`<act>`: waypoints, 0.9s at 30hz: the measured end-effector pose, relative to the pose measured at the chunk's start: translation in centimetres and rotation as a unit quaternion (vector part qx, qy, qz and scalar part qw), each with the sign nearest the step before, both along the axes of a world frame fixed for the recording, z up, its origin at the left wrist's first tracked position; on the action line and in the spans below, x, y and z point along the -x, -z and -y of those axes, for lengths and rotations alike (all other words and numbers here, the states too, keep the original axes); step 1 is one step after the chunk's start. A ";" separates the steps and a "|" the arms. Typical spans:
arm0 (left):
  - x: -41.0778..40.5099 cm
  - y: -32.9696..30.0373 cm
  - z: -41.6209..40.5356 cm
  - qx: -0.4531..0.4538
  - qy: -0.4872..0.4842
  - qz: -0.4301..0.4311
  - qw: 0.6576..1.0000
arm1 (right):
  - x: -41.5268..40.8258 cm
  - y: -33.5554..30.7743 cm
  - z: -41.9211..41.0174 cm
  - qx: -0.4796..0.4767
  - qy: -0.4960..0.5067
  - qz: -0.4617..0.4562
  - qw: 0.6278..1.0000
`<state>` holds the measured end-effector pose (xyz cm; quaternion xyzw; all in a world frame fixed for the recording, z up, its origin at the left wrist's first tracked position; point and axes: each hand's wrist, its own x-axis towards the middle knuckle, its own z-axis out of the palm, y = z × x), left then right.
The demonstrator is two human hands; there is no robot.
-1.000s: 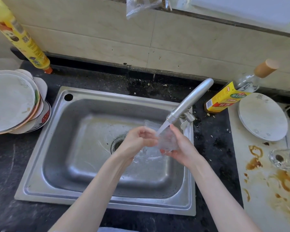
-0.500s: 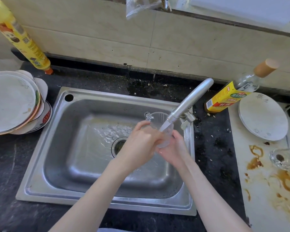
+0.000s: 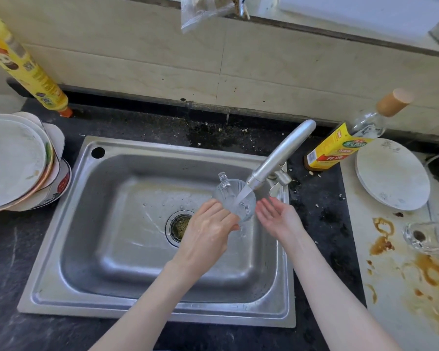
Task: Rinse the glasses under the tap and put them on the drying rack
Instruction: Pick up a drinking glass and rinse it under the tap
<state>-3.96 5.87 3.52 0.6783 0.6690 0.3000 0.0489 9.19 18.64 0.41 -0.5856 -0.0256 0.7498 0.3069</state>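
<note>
A clear glass mug [image 3: 232,196] with a small handle at its far side sits under the running tap [image 3: 280,155], water pouring into it. My left hand [image 3: 208,229] grips the mug from the near left side, over the steel sink [image 3: 69,224]. My right hand [image 3: 276,216] is just right of the mug, palm up, fingers straight, holding nothing. A second clear glass [image 3: 427,236] lies on its side on the stained board at the far right.
Stacked dirty plates [image 3: 13,160] sit left of the sink. A yellow bottle [image 3: 23,62] leans on the wall at the back left. Right of the tap are a yellow-labelled bottle with a cork [image 3: 345,145] and a white plate [image 3: 390,173]. The drain [image 3: 179,225] lies beside my left hand.
My right hand has let go of the mug and opened beside it. The mug now points its mouth up into the stream, held by my left hand alone.
</note>
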 end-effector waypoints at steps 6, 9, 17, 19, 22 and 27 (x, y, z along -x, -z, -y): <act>0.3 0.6 0.2 -0.001 -0.011 -0.010 1.000 | -0.5 -0.8 -0.1 -0.023 -0.022 0.000 1.000; 0.5 1.1 0.2 -0.009 -0.013 -0.003 1.000 | -1.0 -2.2 -1.2 -0.048 -0.035 -0.003 0.998; 0.8 1.3 -1.0 -0.010 -0.002 -0.008 1.000 | -2.9 -5.4 -4.9 -0.012 0.066 -0.112 0.991; 1.0 1.2 -1.3 -0.004 -0.007 -0.001 1.000 | -2.8 -5.0 -4.7 -0.014 0.076 -0.118 0.990; 1.0 1.2 -1.6 0.012 -0.052 0.107 0.993 | -2.6 -4.3 -3.5 -0.041 0.037 -0.067 0.996; 0.5 0.8 -2.3 0.112 -0.190 0.413 0.883 | -1.2 -1.5 2.5 -0.013 -0.169 0.053 0.984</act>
